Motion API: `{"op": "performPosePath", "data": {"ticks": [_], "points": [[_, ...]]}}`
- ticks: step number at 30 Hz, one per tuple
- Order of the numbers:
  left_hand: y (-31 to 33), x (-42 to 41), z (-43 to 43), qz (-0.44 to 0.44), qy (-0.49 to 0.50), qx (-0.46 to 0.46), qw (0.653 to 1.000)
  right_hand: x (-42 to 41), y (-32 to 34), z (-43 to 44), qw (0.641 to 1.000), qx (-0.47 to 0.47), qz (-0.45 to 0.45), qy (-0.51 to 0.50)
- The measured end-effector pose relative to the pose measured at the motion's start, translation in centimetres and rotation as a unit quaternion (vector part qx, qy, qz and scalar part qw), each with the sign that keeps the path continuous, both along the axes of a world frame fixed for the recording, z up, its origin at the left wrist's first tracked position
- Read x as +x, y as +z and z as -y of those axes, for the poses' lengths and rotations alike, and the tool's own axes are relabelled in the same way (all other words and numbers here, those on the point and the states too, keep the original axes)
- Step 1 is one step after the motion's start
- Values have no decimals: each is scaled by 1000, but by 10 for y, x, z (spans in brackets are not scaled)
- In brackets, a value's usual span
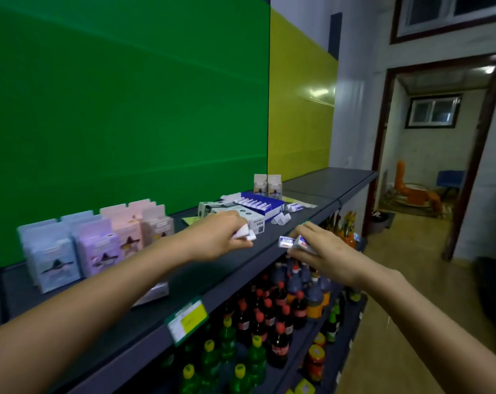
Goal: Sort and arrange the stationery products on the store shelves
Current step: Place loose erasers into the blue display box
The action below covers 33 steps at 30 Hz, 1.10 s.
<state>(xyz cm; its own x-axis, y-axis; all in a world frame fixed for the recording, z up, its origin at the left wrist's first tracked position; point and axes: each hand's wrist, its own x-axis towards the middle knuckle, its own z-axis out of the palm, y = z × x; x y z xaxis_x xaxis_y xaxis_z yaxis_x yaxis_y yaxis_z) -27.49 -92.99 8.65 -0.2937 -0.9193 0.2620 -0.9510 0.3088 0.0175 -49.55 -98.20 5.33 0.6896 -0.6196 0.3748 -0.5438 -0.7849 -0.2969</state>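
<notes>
Both hands out over the top shelf (184,282) now, each loaded. Left hand (221,237) curled shut around a small clutch of white erasers (245,234), sitting low on the shelf just in front of the grey-and-white carton (229,213). Right hand (323,248) at the shelf's front lip, fingers (305,227) pinched closed on two sleeved erasers (293,242), printed ends poking out toward the left.

Light little blocks, by the look of them: firm but rubbery, paper sleeves likely slick, so easy to squirt loose from a loose pinch. Best taken across the broad faces, thumb opposite fingers, a few at a time. Nothing fragile here.

More loose erasers (280,218) lying beside the open blue box (262,206) further along. Pastel card packs (79,245) standing in rows at the left end.

Dark, flat, smooth shelf, plenty of bare room near the front. Green and yellow panels behind. Bottled drinks (269,314) crowded on the shelves below, price tag (187,319) clipped on the edge. Open doorway (428,155) to the right, tiled floor beyond.
</notes>
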Motion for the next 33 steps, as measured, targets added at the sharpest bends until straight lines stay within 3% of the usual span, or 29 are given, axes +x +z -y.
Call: {"op": "performPosePath", "data": {"ticks": [8,16,27,33], "points": [[-3,-20,105,10,29,-3,1000,-18,-4,128,999,-25,-23,5],[-6,-32,182,-40,124,-34,991,-13,10,252,991,-24,-10,133],[-8,-17,247,-30,323,-10,946,64,14,371,965,-49,-47,253],[-9,10,279,-58,367,-23,928,114,12,407,961,-61,-46,267]]}}
